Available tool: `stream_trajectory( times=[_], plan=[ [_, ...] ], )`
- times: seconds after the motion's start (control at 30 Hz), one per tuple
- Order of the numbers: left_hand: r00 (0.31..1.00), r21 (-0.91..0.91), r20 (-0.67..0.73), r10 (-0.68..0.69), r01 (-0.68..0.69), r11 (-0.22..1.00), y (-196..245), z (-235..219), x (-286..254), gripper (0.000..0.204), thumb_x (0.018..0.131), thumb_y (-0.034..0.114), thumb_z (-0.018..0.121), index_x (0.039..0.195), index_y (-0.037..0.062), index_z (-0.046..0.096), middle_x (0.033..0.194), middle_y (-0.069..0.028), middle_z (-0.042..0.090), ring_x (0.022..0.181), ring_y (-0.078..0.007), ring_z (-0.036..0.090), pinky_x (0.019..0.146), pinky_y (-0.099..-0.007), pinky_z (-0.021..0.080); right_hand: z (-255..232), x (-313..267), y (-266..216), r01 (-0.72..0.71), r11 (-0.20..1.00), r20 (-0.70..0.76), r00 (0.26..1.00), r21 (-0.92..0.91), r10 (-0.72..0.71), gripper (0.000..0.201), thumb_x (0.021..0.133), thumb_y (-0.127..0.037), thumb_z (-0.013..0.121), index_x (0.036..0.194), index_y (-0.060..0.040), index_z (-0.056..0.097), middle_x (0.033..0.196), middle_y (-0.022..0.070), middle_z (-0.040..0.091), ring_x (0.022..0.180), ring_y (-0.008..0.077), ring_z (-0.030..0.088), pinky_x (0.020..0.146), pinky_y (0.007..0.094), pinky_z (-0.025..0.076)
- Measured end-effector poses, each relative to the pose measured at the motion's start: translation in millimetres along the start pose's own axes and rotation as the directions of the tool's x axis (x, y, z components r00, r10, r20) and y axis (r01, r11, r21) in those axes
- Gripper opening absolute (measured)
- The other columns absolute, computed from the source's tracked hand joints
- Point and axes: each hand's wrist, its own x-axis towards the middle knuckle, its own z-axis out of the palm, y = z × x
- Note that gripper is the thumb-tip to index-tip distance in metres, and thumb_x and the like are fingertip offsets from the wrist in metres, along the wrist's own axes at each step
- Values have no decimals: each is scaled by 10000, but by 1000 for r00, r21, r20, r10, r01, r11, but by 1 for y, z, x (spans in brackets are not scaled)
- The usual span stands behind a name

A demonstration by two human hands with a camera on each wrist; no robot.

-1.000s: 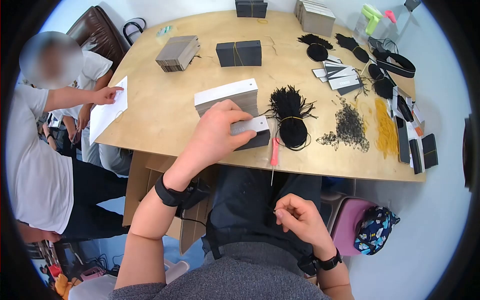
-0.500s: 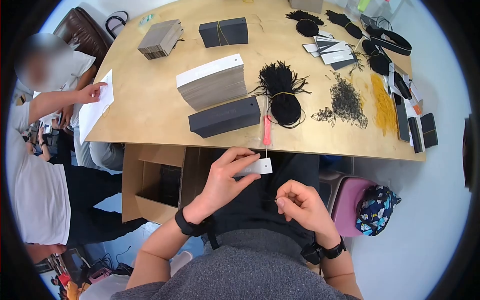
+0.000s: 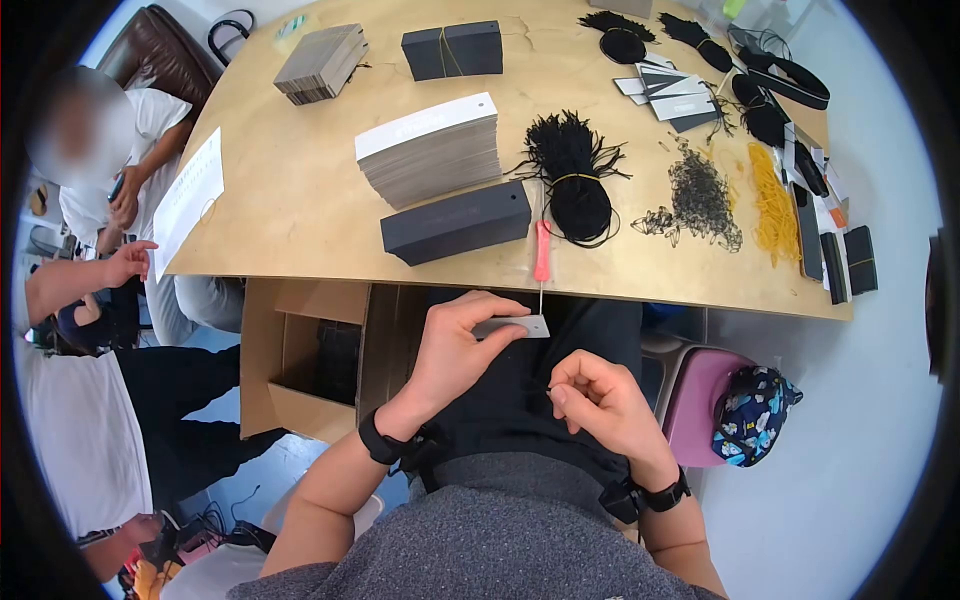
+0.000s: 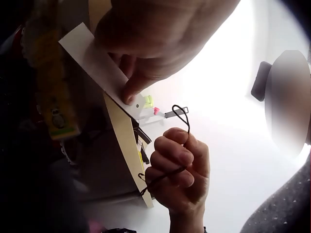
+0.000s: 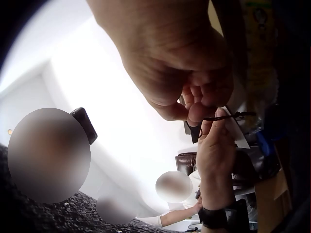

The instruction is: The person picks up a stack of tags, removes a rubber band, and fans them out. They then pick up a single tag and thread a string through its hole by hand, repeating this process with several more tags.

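My left hand (image 3: 452, 345) pinches a pale hang tag (image 3: 537, 327) between thumb and fingers, just off the table's front edge over my lap. A small punched hole (image 4: 137, 105) shows near the tag's free end. A little to the right, my right hand (image 3: 605, 402) pinches a thin black cord (image 4: 166, 176); in the left wrist view one looped end rises above the fingers. Hand and tag are apart. On the table ahead stand a white-topped row of tags (image 3: 430, 160) and a dark row (image 3: 455, 228). Beside them lies a tied bundle of black cords (image 3: 578, 205).
A red-handled tool (image 3: 542, 258) with a thin shaft juts over the table's front edge. To its right lie a heap of small dark pins (image 3: 697, 205) and yellow rubber bands (image 3: 772, 210). A cardboard box (image 3: 262, 400) stands below; another person's hand (image 3: 130, 262) is at left.
My left hand has come back from the rows on the table to my lap with the tag, which has since tilted. The right hand stays put. The other person's hand has drawn back.
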Motion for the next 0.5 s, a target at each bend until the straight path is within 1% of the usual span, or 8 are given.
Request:
stream_trajectory(
  times=[0.13, 0.2, 0.33, 0.4, 0.5],
  plan=[
    [1000, 8, 19, 16, -16, 1000, -6, 1, -1, 210, 784, 0, 749, 993, 18, 739, 944, -100, 717, 872, -179, 678, 784, -280, 515, 2, 2, -2, -2, 1000, 8, 1000, 11, 2, 114, 972, -135, 611, 954, -27, 580, 698, -20, 582, 586, 22, 520, 527, 192, 415],
    [999, -12, 42, -9, 10, 1000, -5, 3, -2, 213, 788, 0, 743, 999, 21, 737, 942, -98, 710, 878, -180, 674, 789, -280, 514, 2, 3, -1, -8, 1000, 3, 1000, 17, 8, 112, 972, -134, 612, 955, -27, 580, 700, -18, 584, 589, 22, 522, 529, 191, 416],
    [998, -36, 66, -14, 16, 999, -6, 2, 2, 214, 797, 2, 738, 1010, 17, 732, 945, -90, 707, 887, -172, 671, 805, -276, 514, 4, 4, -1, -7, 999, 14, 1000, 33, 7, 110, 971, -130, 613, 956, -27, 579, 706, -17, 584, 604, 23, 531, 533, 189, 418],
    [996, -106, 79, -44, 53, 993, -9, 1, 3, 216, 801, 4, 738, 1016, 9, 728, 955, -85, 709, 895, -161, 668, 820, -272, 515, 3, 4, -2, -18, 999, 18, 1000, 32, 18, 109, 970, -129, 613, 956, -27, 579, 707, -17, 583, 608, 23, 532, 533, 189, 418],
    [991, -78, 122, -48, 58, 995, -8, -3, 6, 209, 811, 8, 735, 1019, 5, 729, 971, -85, 710, 908, -146, 662, 830, -270, 515, 3, 4, -2, -19, 1000, 8, 1000, 24, 19, 108, 970, -127, 613, 956, -26, 579, 706, -19, 582, 611, 23, 536, 535, 189, 419]
  ],
)
